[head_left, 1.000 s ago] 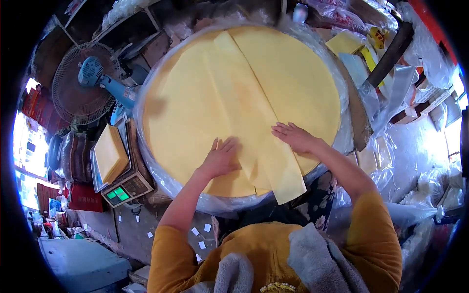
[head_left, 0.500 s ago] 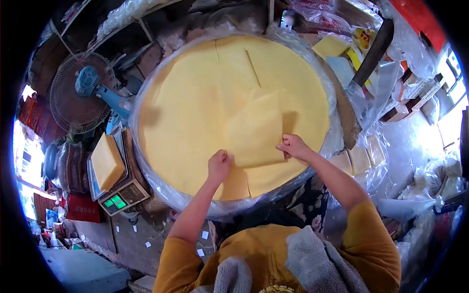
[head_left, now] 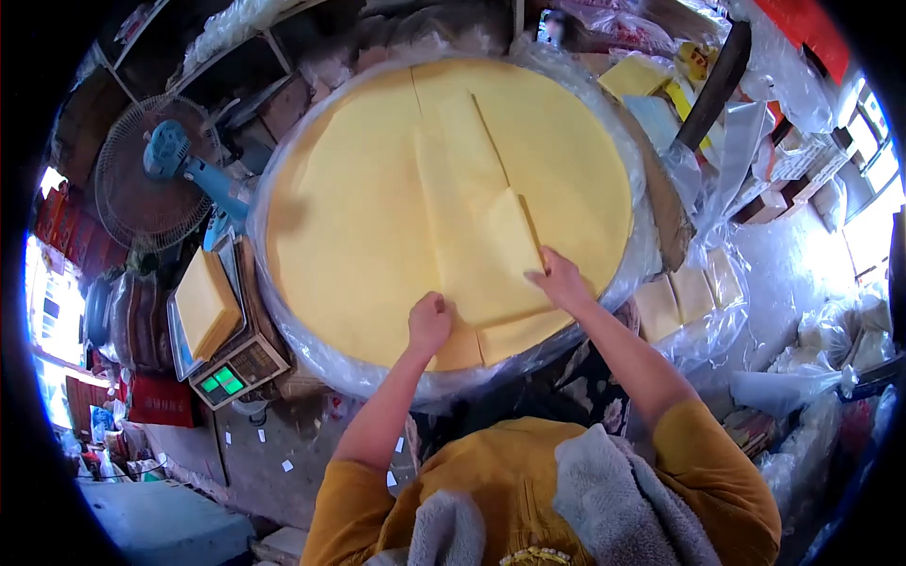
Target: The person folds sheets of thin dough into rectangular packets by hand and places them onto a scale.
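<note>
Large round pale-yellow sheets (head_left: 349, 189), thin and layered, cover the round table in front of me. A folded yellow sheet (head_left: 477, 255) lies near the middle as a long strip, with a smaller flap turned over at its right side. My right hand (head_left: 561, 278) pinches the right edge of this flap between thumb and fingers. My left hand (head_left: 430, 323) is closed at the lower left corner of the folded sheet; its fingertips are partly hidden.
Clear plastic film (head_left: 321, 373) surrounds the table's rim. To the left are a fan (head_left: 168, 151) and a scale (head_left: 241, 373) bearing a stack of folded yellow sheets (head_left: 206, 307). Bagged yellow packs (head_left: 694, 297) lie to the right. A dark post (head_left: 717, 85) slants at the back right.
The raised right part of the sheet has come down and now lies folded over to the left as a narrower flap. My right hand has moved slightly up; my left hand stays nearly in place.
</note>
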A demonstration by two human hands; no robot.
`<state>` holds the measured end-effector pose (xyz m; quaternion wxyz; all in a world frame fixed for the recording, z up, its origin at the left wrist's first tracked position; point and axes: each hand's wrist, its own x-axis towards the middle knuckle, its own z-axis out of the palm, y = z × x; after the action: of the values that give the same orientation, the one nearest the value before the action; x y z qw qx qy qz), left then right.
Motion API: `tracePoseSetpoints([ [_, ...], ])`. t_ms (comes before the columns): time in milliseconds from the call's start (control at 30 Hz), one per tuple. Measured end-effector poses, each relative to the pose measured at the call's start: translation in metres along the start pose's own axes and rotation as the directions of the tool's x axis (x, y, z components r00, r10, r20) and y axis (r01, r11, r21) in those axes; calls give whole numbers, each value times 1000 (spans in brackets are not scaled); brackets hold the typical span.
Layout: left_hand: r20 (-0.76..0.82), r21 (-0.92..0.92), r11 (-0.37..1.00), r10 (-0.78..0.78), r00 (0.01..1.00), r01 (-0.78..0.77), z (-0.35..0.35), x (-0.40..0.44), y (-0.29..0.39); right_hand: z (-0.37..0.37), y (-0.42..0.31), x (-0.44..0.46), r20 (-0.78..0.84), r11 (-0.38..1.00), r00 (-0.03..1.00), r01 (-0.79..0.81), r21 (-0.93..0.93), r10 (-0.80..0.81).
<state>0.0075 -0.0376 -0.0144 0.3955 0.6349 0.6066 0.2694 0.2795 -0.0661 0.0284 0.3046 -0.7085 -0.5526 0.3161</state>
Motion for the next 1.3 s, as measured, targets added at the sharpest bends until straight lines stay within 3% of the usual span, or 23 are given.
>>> tracePoseSetpoints([
  [67, 7, 31, 999, 14, 1000, -14, 2, -2, -8, -2, -23, 13, -62, 995, 994, -95, 0, 95],
  [167, 0, 55, 997, 47, 999, -47, 1, 1, -5, 14, -21, 42, -261, 998, 964, 36, -52, -48],
  [233, -29, 101, 986, 137, 990, -133, 3, 2, -11, 19, -29, 48, -248, 987, 968, 9, -161, -49],
  [367, -10, 95, 986, 139, 990, -137, 2, 2, -8, 30, -22, 69, -144, 945, 988, -101, -310, 59],
  [433, -12, 55, 989, 142, 990, -141, 2, 1, -9, 30, -17, 77, -135, 951, 989, -102, -291, 64],
  [567, 41, 3, 999, -32, 999, 32, -3, -2, 4, 39, -12, 95, -301, 961, 954, -75, -266, -9],
  [667, 64, -45, 997, -58, 996, 61, -4, -6, 7, 33, -24, 100, -253, 967, 967, -79, -241, 16],
  [767, 65, -64, 996, -58, 996, 62, -8, -8, 17, 29, -30, 109, -109, 918, 984, -172, -358, 142],
  [867, 77, -78, 993, -80, 994, 86, -11, -12, 26, 35, -28, 106, -156, 830, 983, -8, -557, -96],
  [967, 86, -80, 990, -111, 990, 118, -12, -10, 28, 41, -26, 96, -123, 677, 888, 241, -695, -442],
  [1033, 121, -45, 984, -166, 979, 173, -12, -8, 24, 50, -20, 94, -57, 651, 933, 203, -732, -356],
  [1067, -2, 119, 993, -3, 1000, 3, -11, -7, 24, 54, -17, 94, -24, 636, 951, 188, -749, -309],
  [1133, -150, 477, 844, 352, 924, -244, -8, -14, 40, 56, -16, 96, -25, 642, 947, 197, -741, -319],
  [1200, -66, 495, 788, 455, 888, -367, -5, -10, 71, 57, -12, 94, -19, 659, 951, 200, -725, -309],
  [1300, 118, 704, 559, 516, 848, -439, 21, 4, 70, 53, -16, 94, 6, 707, 960, 212, -675, -281],
])
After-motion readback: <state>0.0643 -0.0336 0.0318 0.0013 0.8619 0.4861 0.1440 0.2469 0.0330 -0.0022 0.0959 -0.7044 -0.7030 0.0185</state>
